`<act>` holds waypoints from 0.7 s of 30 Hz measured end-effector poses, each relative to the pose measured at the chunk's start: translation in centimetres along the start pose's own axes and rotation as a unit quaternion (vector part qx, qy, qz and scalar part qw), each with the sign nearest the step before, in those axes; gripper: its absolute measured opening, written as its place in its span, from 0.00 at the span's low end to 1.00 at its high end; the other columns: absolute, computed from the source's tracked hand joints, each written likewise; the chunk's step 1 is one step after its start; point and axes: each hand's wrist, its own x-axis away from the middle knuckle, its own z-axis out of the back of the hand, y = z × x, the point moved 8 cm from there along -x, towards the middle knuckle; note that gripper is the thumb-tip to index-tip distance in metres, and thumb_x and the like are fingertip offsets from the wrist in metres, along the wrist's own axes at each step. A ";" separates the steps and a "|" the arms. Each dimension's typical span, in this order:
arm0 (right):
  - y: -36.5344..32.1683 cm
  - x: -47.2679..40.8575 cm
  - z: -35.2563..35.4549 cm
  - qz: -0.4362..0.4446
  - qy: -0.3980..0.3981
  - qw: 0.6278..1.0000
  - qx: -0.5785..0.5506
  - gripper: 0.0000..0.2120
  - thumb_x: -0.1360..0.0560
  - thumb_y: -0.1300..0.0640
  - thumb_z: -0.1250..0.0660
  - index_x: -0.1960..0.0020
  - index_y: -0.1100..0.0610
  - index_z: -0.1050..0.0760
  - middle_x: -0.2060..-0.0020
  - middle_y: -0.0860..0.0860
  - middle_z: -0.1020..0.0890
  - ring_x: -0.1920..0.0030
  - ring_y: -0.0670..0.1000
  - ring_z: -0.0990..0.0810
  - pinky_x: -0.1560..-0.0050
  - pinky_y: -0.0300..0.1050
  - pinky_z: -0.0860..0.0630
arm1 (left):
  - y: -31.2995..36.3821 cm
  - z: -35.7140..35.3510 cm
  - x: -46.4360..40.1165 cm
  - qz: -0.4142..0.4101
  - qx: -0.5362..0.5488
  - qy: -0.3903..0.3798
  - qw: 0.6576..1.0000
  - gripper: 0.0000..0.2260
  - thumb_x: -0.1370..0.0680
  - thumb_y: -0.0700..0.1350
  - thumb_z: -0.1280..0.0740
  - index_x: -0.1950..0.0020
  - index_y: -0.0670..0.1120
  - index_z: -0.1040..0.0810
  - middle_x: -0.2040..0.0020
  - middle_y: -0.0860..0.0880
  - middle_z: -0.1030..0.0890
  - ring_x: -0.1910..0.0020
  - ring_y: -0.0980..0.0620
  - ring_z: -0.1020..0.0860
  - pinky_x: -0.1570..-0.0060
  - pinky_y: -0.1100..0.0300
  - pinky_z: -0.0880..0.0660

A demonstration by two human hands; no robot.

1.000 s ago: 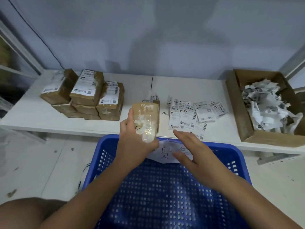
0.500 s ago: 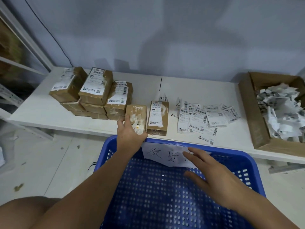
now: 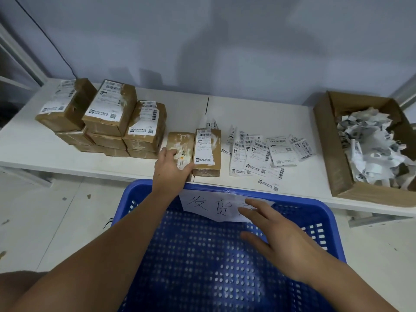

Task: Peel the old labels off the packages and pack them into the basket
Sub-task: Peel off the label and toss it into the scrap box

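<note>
My left hand (image 3: 172, 168) grips a brown package with no label (image 3: 181, 143), which lies on the white table (image 3: 45, 152) at its front edge. Right beside it lies a labelled package (image 3: 208, 152). A stack of labelled brown packages (image 3: 105, 119) stands at the left of the table. My right hand (image 3: 276, 235) hovers with fingers spread over the blue basket (image 3: 225, 266), holding nothing. A paper sign (image 3: 211, 204) with handwriting hangs on the basket's far rim.
Several loose white labels (image 3: 267, 156) lie spread on the table right of the packages. A cardboard box (image 3: 333, 149) at the far right holds crumpled peeled labels. A grey wall runs behind the table. Bare floor lies to the left of the basket.
My left hand has carried the unlabelled package from above the basket's rim down onto the table beside the labelled one. My right hand has drawn back over the basket.
</note>
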 end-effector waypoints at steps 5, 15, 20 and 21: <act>0.2 0.1 0.9 -0.011 0.027 0.999 -0.018 0.28 0.18 0.38 0.42 0.20 0.41 0.42 0.20 0.37 0.47 0.29 0.44 0.29 0.32 0.41 0.29 | 1.8 1.4 1.6 -0.024 -0.064 -0.020 0.997 0.30 0.19 0.61 0.35 0.21 0.48 0.34 0.18 0.45 0.43 0.21 0.43 0.42 0.24 0.43 0.39; 9.7 -3.5 3.9 -0.121 0.091 0.987 0.055 0.27 0.16 0.48 0.40 0.19 0.53 0.40 0.23 0.52 0.32 0.26 0.54 0.33 0.29 0.48 0.32 | 12.0 1.3 14.3 -0.266 -0.075 -0.200 0.940 0.22 0.18 0.60 0.37 0.25 0.58 0.31 0.28 0.62 0.30 0.29 0.61 0.34 0.29 0.61 0.36; 17.6 -6.8 5.7 -0.317 0.250 0.891 -0.209 0.25 0.17 0.51 0.37 0.23 0.55 0.37 0.36 0.59 0.20 0.37 0.62 0.22 0.41 0.48 0.27 | 13.5 -1.8 15.4 -0.307 -0.086 -0.249 0.915 0.23 0.17 0.62 0.41 0.23 0.60 0.35 0.26 0.63 0.33 0.28 0.64 0.38 0.27 0.64 0.41; 19.2 -7.2 5.6 -0.361 0.284 0.844 -0.276 0.26 0.18 0.50 0.36 0.23 0.56 0.37 0.37 0.60 0.20 0.38 0.62 0.21 0.42 0.48 0.26 | 13.6 -2.3 15.4 -0.323 -0.098 -0.255 0.906 0.23 0.17 0.62 0.41 0.23 0.60 0.35 0.25 0.63 0.34 0.27 0.64 0.38 0.26 0.63 0.40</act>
